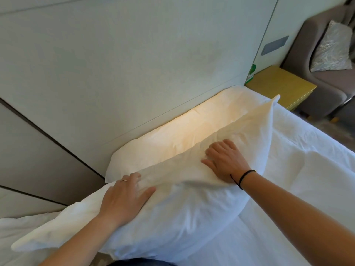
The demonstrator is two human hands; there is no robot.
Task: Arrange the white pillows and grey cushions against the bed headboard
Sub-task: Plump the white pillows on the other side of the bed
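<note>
1. We see the front white pillow (172, 204) lying on the bed (307, 179), its long axis running from lower left to upper right, one corner poking up toward the yellow nightstand (282, 87).
2. Behind it, a second white pillow (172, 135) lies along the headboard (115, 73).
3. Our left hand (124, 198) and right hand (224, 160) press flat on the front pillow, fingers spread, gripping nothing.
4. A grey cushion (332, 47) sits on the armchair (322, 93), well apart.

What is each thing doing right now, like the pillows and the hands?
Back pillow: lying flat against the headboard.
Front pillow: lying in front of the back pillow, pressed by both hands.
Left hand: flat on front pillow.
Right hand: flat on front pillow.
Grey cushion: leaning in the armchair.
</note>
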